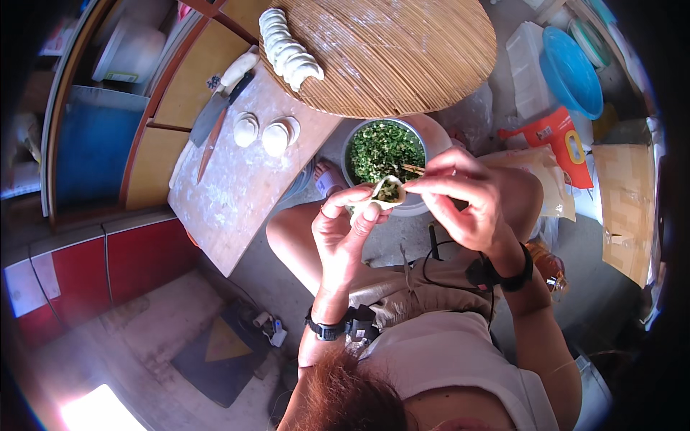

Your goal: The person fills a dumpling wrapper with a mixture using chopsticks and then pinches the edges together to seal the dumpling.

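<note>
My left hand (pixel 345 229) holds a round dumpling wrapper (pixel 399 200), cupped open, between thumb and fingers. Chopped green filling (pixel 387 191) sits inside the wrapper. At the wrapper's right edge are the fingertips of my right hand (pixel 466 202), which seem to pinch the dough. Just beyond both hands stands a metal bowl (pixel 346 143) of chopped green filling (pixel 381 146). Chopsticks (pixel 413 169) lean in this bowl; their other ends are hidden behind my right hand. A row of folded dumplings (pixel 287 49) lies on a round slatted tray (pixel 388 59) at the top.
On the floured board (pixel 226 215) at left are stacked wrappers (pixel 246 130), more wrappers (pixel 275 140), a cleaver (pixel 209 116), a rolling pin (pixel 211 146) and dough (pixel 240 67). To the right are a blue basin (pixel 571 73), a red bag (pixel 550 134) and a cardboard box (pixel 622 207).
</note>
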